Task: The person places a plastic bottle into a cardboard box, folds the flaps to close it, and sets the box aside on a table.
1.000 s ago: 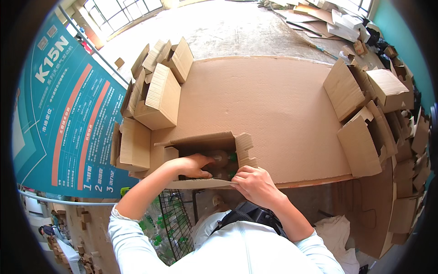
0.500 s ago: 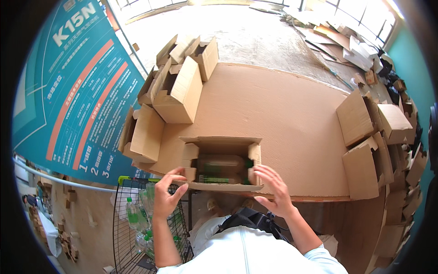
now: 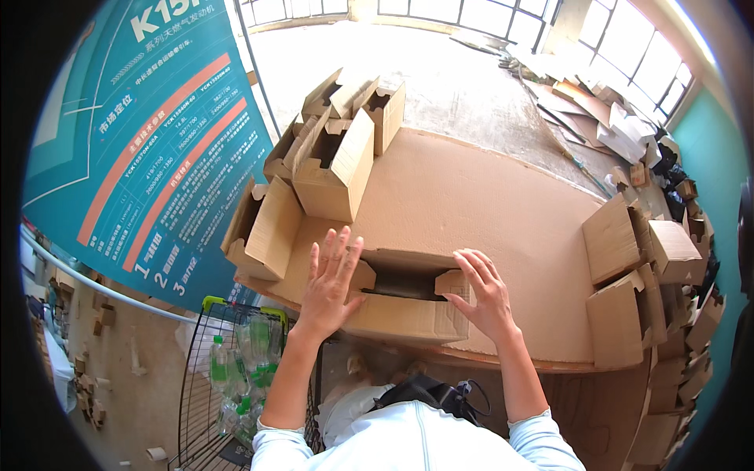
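An open cardboard box [image 3: 408, 318] sits at the near edge of the cardboard-topped table [image 3: 503, 204]. Its end flaps lean inward and its near panel faces me. The opening looks dark, and what lies inside cannot be made out now. At the box's left end is my left hand [image 3: 328, 289], fingers spread and pointing away, thumb close to the near panel. On the other side, my right hand [image 3: 484, 297] hangs open by the right end flap, thumb toward the opening. Neither hand grips anything.
Several open boxes [image 3: 334, 177] stand at the table's left, others [image 3: 613, 243] at its right. A wire cart [image 3: 208, 408] with green-capped plastic bottles [image 3: 220, 363] is at my lower left. A teal banner [image 3: 157, 165] rises on the left; scrap cardboard [image 3: 577, 110] lies far right.
My hands have risen beside the box ends, the left with fingers now stretched upward. The bottles seen lying in the box are now hidden behind its near panel. The view has shifted slightly.
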### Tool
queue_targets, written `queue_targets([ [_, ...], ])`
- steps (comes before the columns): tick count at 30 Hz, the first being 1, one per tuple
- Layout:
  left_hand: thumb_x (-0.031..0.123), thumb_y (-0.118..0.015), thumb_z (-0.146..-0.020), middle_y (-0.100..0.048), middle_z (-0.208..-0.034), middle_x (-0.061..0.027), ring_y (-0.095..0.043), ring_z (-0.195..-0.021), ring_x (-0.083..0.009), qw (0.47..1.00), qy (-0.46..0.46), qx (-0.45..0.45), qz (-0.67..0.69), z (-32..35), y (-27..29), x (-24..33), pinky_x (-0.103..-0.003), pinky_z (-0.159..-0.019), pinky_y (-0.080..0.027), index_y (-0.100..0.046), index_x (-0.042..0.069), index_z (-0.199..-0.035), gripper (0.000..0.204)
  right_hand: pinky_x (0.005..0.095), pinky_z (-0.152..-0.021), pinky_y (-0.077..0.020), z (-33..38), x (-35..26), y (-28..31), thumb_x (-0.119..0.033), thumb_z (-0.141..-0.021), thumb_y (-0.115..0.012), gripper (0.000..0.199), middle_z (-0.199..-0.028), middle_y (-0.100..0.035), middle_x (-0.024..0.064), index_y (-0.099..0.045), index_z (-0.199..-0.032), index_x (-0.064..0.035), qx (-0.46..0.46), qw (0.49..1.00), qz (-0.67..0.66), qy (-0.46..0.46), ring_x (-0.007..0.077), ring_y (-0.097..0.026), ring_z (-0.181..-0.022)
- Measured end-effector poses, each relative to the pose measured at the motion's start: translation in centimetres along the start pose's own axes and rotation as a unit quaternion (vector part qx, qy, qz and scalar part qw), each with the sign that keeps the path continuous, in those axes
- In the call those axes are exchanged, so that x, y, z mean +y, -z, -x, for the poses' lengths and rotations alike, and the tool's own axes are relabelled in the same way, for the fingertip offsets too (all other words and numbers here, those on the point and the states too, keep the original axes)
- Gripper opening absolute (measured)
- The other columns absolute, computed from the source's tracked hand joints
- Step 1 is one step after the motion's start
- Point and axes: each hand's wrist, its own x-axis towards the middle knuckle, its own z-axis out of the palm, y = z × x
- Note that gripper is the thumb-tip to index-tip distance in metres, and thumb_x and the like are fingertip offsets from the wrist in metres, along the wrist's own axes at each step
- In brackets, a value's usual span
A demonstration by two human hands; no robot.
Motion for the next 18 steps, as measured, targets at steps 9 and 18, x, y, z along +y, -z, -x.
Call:
queue_targets([
  [9, 0.074, -0.073, -0.063, -0.024, -0.150, -0.0259, -0.018, -0.143, -0.0440, 0.981, -0.101, -0.166, 0.029, 0.4, -1.1, -2.7, -0.054, -0.117, -0.020, -0.033, 0.012, -0.149, 0.114, 0.0552, -0.120, -0.0127, 4.3, -3.1, -1.7, -0.054, -0.073, -0.076, 0.100, -0.160, -0.019, 0.0084, -0.027, -0.153, -0.0195, -0.210, 0.977, 0.035, -0.016, 0.0300, -0.009, -0.149],
  [18, 0.047, -0.084, -0.056, -0.024, -0.142, -0.0344, -0.025, -0.133, -0.0519, 0.979, -0.103, -0.176, 0.015, -0.8, -0.6, -2.0, -0.058, -0.112, -0.025, -0.032, 0.022, -0.150, 0.110, 0.0557, -0.119, -0.0190, 1.5, 2.3, -2.4, -0.049, -0.068, -0.077, 0.103, -0.157, -0.024, 0.0114, -0.025, -0.152, -0.0196, -0.198, 0.954, 0.206, 0.088, 0.0360, -0.017, -0.146],
])
